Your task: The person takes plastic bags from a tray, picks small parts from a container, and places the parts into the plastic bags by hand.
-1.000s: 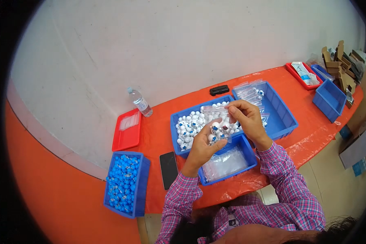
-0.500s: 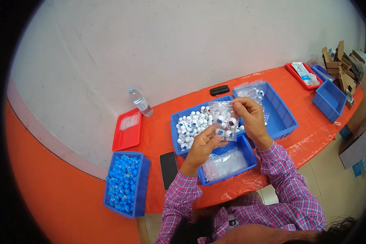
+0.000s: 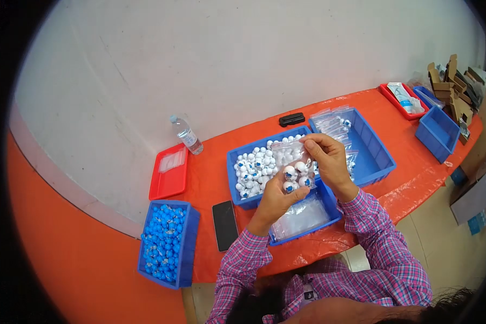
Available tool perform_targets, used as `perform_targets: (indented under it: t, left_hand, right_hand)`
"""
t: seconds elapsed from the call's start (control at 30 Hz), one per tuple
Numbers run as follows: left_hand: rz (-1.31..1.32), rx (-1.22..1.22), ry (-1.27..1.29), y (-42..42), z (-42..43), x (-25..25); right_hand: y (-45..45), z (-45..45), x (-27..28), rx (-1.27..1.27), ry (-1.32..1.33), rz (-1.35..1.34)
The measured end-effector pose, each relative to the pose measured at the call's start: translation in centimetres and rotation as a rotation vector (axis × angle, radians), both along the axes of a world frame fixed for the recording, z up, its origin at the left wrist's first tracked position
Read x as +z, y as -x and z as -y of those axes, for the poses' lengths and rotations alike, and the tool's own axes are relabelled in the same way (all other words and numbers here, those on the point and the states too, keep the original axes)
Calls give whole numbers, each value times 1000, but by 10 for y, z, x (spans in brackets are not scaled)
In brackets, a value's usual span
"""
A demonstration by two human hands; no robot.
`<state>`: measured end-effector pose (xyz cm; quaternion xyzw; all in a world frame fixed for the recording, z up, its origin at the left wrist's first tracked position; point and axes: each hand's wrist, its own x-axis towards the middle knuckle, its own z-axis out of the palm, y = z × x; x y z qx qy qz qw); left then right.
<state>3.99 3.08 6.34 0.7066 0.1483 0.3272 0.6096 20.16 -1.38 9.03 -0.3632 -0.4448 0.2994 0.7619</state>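
A clear zip bag (image 3: 294, 156) with several white balls with blue markings in its lower part is between my two hands. My left hand (image 3: 275, 202) supports its lower left side, with the thumb across the front and the other fingers partly hidden. The top right corner is pinched between the thumb and fingers of my right hand (image 3: 330, 162). Behind the bag stands a blue bin (image 3: 230, 175) of loose white balls. Just below my hands, a smaller blue bin (image 3: 337, 215) contains flat clear bags (image 3: 302, 218).
To the right, a large blue bin (image 3: 370, 143) has filled bags along its left side. A phone (image 3: 224, 225), a bin (image 3: 186, 248) of blue balls, a red tray (image 3: 167, 186) and a water bottle (image 3: 187, 135) are left. A black case (image 3: 291, 120) lies near the wall.
The bag has come down slightly and tilted, and the balls in it have shifted. My left hand has moved right along its lower side; my right hand still pinches the top corner.
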Motion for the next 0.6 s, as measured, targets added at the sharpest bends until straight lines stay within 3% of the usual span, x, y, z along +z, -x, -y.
perform_targets:
  t: [0.1,0.23,0.43,0.57,0.6]
  left_hand:
    - [-63,15,45,3,-3,-1]
    - [-53,62,286,4,0,8]
    - [15,-61,335,6,-2,13]
    - [393,-268,915,4,-3,30]
    - [393,-268,915,5,-3,28]
  right_hand:
    - [0,-1,0,-13,-9,8]
    - [-1,-4,1,132,55,12]
    - [-5,-4,-3,36,25,104]
    - [-7,-3,0,-12,44,15]
    - [-7,-3,0,-11,43,15]
